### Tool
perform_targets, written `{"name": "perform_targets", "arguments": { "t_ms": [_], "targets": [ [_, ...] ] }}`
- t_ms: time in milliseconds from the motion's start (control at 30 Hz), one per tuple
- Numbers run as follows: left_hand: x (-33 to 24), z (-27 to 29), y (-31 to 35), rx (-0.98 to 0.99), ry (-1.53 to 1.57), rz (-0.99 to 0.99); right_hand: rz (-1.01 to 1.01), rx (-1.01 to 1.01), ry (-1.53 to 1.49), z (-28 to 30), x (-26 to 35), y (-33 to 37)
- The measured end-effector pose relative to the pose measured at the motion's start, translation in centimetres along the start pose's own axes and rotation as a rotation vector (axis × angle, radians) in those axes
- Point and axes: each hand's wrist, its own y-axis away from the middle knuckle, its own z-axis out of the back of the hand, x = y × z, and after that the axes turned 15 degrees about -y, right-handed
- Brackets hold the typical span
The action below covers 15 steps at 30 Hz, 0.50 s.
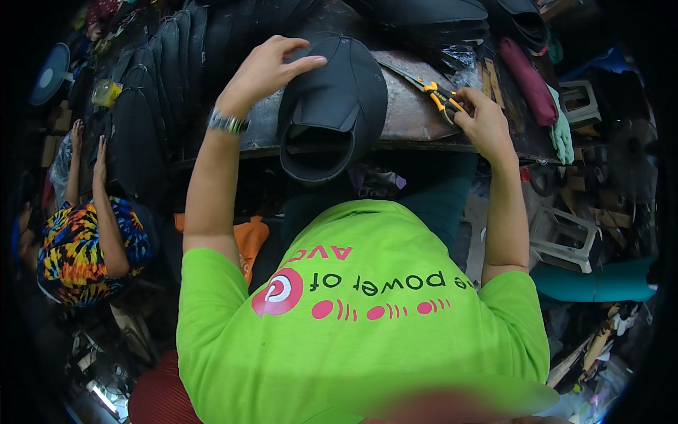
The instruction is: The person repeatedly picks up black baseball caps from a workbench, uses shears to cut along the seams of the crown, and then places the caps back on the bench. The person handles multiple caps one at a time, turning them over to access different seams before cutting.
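A black shoe upper point(339, 85) lies at the near edge of the dark worktable point(417, 113), its round opening toward me. Over its left side is my left hand point(263, 71), thumb and fingers stretched apart and holding nothing; whether the thumb tip touches the upper, I cannot tell. To the right, my right hand point(484, 120) grips the scissors point(439, 97) by their orange and black handles. The blades lean to the upper left, their tips close to the upper's right side.
Stacked black uppers point(152, 92) line the table's left, with more point(438, 18) at the back. A maroon roll point(526, 81) and a pale green cloth point(563, 127) lie at right. Another person's hands point(100, 161) show at far left. A grey plastic stool point(565, 237) stands right.
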Motion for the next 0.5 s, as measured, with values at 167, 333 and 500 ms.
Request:
{"name": "perform_targets", "arguments": {
  "t_ms": [167,333,500],
  "targets": [
    [2.6,-5.3,-5.8,0.276,0.062,0.031,0.014,-0.037,-0.009,-0.6,-0.2,0.7],
    [2.4,-6.5,-5.9,0.27,0.079,0.097,-0.032,-0.08,0.096,-0.2,-1.0,-0.1],
    [1.8,-6.6,-4.8,0.359,0.299,0.143,0.111,-0.117,-0.081,-0.7,-0.5,-1.0]
  ]
}}
